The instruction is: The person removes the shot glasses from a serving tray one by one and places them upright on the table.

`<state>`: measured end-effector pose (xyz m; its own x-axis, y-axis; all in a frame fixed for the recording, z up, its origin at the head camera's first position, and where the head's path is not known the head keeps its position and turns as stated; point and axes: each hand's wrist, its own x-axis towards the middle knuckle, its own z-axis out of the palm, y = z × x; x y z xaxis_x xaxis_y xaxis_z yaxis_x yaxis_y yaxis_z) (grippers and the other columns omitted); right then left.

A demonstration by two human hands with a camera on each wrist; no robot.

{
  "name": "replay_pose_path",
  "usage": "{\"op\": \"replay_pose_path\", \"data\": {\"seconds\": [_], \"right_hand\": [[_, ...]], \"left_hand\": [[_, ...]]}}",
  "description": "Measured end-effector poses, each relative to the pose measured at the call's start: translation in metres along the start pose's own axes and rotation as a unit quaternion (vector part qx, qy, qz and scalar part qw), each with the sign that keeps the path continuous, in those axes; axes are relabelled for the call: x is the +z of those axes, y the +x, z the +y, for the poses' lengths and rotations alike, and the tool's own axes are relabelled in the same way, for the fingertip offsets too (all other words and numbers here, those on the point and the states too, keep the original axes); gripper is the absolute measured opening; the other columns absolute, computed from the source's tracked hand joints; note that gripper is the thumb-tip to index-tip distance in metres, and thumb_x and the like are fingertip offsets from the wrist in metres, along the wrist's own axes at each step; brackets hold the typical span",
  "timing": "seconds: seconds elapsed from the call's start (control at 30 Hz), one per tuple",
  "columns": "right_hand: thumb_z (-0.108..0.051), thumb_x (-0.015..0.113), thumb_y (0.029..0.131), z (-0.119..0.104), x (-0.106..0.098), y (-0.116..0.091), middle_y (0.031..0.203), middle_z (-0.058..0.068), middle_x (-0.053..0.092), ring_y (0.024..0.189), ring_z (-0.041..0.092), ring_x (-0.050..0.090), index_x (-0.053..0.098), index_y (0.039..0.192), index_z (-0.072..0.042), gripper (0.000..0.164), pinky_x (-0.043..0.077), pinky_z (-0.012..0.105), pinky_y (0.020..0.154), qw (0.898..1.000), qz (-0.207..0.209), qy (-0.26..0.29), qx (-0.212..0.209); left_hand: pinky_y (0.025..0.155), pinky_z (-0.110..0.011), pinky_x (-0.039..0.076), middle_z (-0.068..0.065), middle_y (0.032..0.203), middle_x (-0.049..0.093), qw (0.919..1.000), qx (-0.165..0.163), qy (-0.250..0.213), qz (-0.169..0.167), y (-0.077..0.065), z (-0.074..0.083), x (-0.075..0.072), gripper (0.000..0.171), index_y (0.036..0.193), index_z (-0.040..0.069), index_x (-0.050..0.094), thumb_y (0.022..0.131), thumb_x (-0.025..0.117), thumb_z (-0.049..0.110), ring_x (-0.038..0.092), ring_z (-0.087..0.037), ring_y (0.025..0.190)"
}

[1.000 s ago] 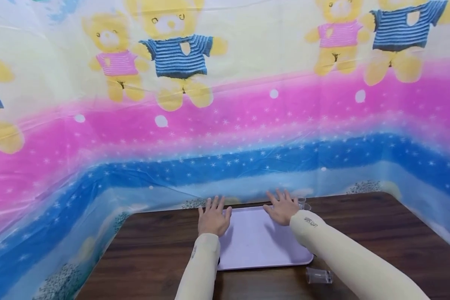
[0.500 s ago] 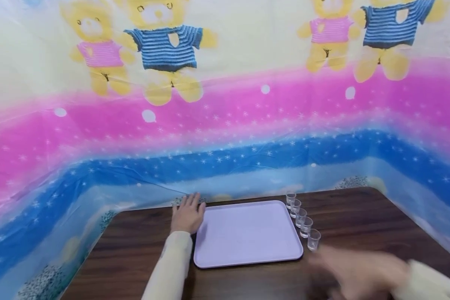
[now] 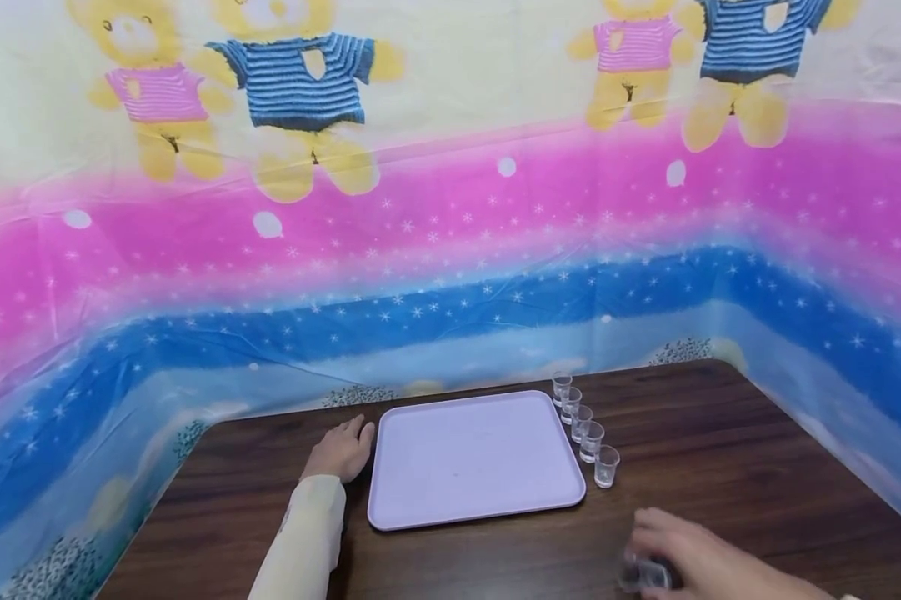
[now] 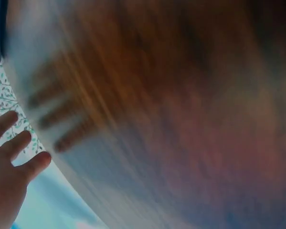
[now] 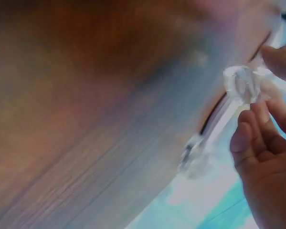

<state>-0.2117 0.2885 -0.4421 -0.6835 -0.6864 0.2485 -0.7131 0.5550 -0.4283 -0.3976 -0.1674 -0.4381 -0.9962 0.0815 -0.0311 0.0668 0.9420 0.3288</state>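
A small clear shot glass (image 3: 648,573), tilted and blurred, is pinched between the thumb and fingers of my right hand (image 3: 701,554), low at the right in the head view. The right wrist view shows that shot glass (image 5: 243,85) at the fingertips. My left hand (image 3: 341,450) rests on the table beside the left edge of a pale lilac tray (image 3: 476,458), its thumb close to the rim. In the left wrist view the left hand's fingers (image 4: 34,166) are straight and spread. Nothing lies on the tray.
Several clear shot glasses (image 3: 591,442) stand in a slanting row along the tray's right side. The dark wood table (image 3: 728,450) meets a cloth backdrop (image 3: 420,333) printed with bears at its far edge.
My right hand has come off the tray's far right side and toward me, taking hold of the shot glass that lay on its side. My left hand has slid back along the tray's left edge.
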Motion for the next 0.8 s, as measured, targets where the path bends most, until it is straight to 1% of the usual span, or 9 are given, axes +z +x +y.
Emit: {"op": "replay_pose_path", "data": {"seconds": [0.07,0.1,0.17,0.27,0.4,0.53,0.6,0.7,0.8], "right_hand": [[-0.021,0.077,0.077,0.005,-0.003,0.007,0.089,-0.018,0.050,0.075,-0.001,0.049,0.061,0.095,-0.028,0.025,0.044,0.021,0.059,0.998,0.042,0.001,0.037],[-0.019,0.076,0.078,0.008,-0.004,0.011,0.087,-0.017,0.051,0.073,0.000,0.050,0.060,0.095,-0.028,0.025,0.045,0.023,0.058,0.997,0.051,0.010,0.056],[-0.018,0.078,0.076,0.017,-0.004,0.018,0.084,-0.016,0.054,0.070,0.001,0.052,0.059,0.092,-0.025,0.026,0.046,0.023,0.057,0.993,0.090,-0.003,0.071],[-0.020,0.078,0.077,0.029,-0.004,0.026,0.080,-0.014,0.057,0.065,0.001,0.053,0.060,0.091,-0.020,0.023,0.046,0.023,0.055,0.988,0.109,0.012,0.106],[-0.022,0.077,0.077,0.038,-0.003,0.032,0.077,-0.012,0.058,0.064,0.001,0.054,0.060,0.092,-0.016,0.023,0.046,0.023,0.055,0.985,0.102,0.026,0.139],[-0.017,0.078,0.076,0.041,-0.002,0.035,0.075,-0.012,0.058,0.063,0.001,0.054,0.059,0.090,-0.015,0.024,0.046,0.024,0.054,0.983,0.096,0.024,0.156],[-0.018,0.078,0.076,0.042,-0.001,0.036,0.075,-0.012,0.058,0.063,0.001,0.054,0.058,0.091,-0.014,0.025,0.046,0.024,0.053,0.982,0.089,0.025,0.164],[-0.024,0.079,0.075,0.041,-0.004,0.034,0.077,-0.011,0.059,0.065,0.002,0.056,0.058,0.096,-0.011,0.032,0.047,0.025,0.055,0.981,0.065,0.029,0.179],[-0.036,0.079,0.073,0.034,-0.017,0.029,0.084,-0.010,0.060,0.074,0.006,0.058,0.060,0.101,-0.011,0.042,0.049,0.028,0.063,0.982,0.045,-0.006,0.182]], "left_hand": [[0.103,-0.058,0.022,-0.026,0.146,0.031,0.9999,-0.006,-0.005,-0.014,-0.001,0.001,0.000,0.060,0.145,-0.001,0.030,0.102,0.021,0.039,0.028,-0.045,0.132],[0.103,-0.057,0.023,-0.026,0.145,0.032,0.9998,-0.007,-0.007,-0.017,-0.002,0.001,0.000,0.059,0.144,-0.002,0.031,0.102,0.022,0.038,0.028,-0.045,0.131],[0.103,-0.056,0.024,-0.027,0.144,0.034,0.9997,-0.013,-0.009,-0.021,-0.004,0.002,-0.001,0.058,0.143,-0.003,0.033,0.102,0.022,0.036,0.030,-0.045,0.131],[0.103,-0.055,0.024,-0.027,0.143,0.034,0.9994,-0.016,-0.013,-0.027,-0.006,0.002,0.000,0.057,0.142,-0.004,0.034,0.102,0.023,0.034,0.030,-0.045,0.131],[0.104,-0.054,0.023,-0.026,0.144,0.034,0.9992,-0.019,-0.014,-0.032,-0.008,0.000,0.000,0.056,0.143,-0.004,0.033,0.102,0.023,0.033,0.030,-0.044,0.131],[0.104,-0.054,0.023,-0.026,0.144,0.034,0.9992,-0.019,-0.015,-0.033,-0.008,-0.001,0.000,0.055,0.143,-0.004,0.033,0.102,0.023,0.032,0.030,-0.043,0.131],[0.104,-0.054,0.023,-0.026,0.144,0.034,0.9992,-0.018,-0.016,-0.033,-0.008,-0.001,0.000,0.055,0.142,-0.004,0.034,0.102,0.023,0.032,0.030,-0.044,0.131],[0.104,-0.054,0.024,-0.027,0.143,0.035,0.9993,-0.015,-0.014,-0.032,-0.009,-0.001,0.002,0.055,0.141,-0.005,0.035,0.102,0.024,0.031,0.031,-0.044,0.130],[0.104,-0.054,0.024,-0.026,0.143,0.035,0.9997,-0.006,-0.006,-0.021,-0.010,0.003,0.004,0.054,0.141,-0.004,0.036,0.102,0.025,0.031,0.030,-0.043,0.131]]}}
